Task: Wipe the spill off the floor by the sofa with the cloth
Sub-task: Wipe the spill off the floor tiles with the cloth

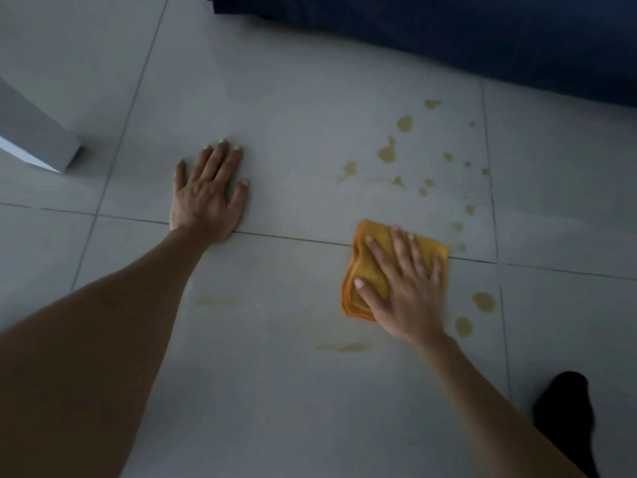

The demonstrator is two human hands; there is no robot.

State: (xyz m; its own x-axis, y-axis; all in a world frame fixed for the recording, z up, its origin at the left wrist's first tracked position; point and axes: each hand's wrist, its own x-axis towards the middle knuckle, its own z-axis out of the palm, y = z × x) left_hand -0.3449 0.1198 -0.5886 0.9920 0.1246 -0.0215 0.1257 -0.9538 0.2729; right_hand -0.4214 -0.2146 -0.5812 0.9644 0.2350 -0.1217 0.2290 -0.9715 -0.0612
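We look down at a pale grey tiled floor point(275, 98) from above our own two bare arms. Our right hand point(403, 288) lies flat on a folded yellow cloth point(365, 267), fingers straight and spread wide, pressing it onto the tiles. The cloth sits right of the middle, over a dark joint line between tiles, with its folded layers showing along the left edge beside our thumb.

Our left hand point(206, 191) rests palm down on bare tile, well apart from the cloth to the left. Its fingers are straight and close together, the thumb held out to the side, and it holds nothing.

The spill point(387, 151) is a scatter of yellowish-brown drops and small puddles. Most lie beyond the cloth, toward the dark blue sofa point(448, 36) that fills the floor's far right corner. More drops trail down just right of the cloth, two larger ones lie near our right wrist, and faint smears mark the tiles nearer us.

A grey furniture leg point(34, 132) stands at the left edge. A black shape point(565, 412) shows at the near right corner; we cannot tell what it is.
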